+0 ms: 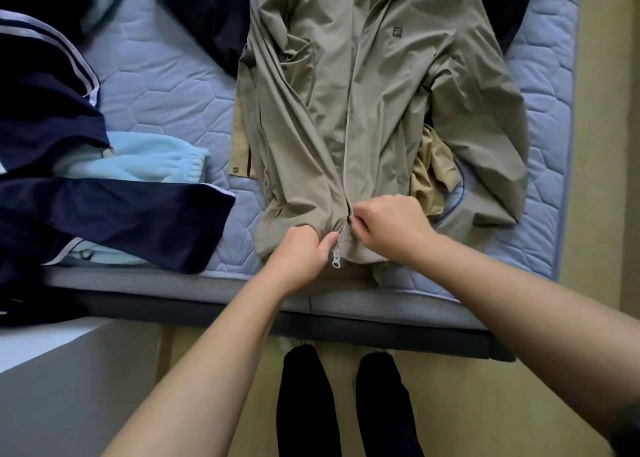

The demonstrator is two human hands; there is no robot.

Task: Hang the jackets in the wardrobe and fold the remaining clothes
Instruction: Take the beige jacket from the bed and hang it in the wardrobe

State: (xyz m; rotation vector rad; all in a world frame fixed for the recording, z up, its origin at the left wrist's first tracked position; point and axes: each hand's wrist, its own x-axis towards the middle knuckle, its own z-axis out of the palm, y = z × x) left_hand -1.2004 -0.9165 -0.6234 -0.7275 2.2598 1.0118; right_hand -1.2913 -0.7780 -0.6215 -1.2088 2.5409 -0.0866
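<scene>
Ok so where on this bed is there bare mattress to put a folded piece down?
Biggest bare patch of mattress: between the navy striped jacket and the khaki jacket, beyond the light blue fleece. A narrower strip runs along the right edge, past the khaki jacket. The left side is piled up; the left hand and right hand crowd the hem.

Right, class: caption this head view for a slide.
Left hand grips a khaki jacket on the mattress while right hand pinches its zip.

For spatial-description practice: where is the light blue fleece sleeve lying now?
In the head view, the light blue fleece sleeve lies on the left side of the mattress, poking out from the navy jacket, left of the khaki jacket.
</scene>
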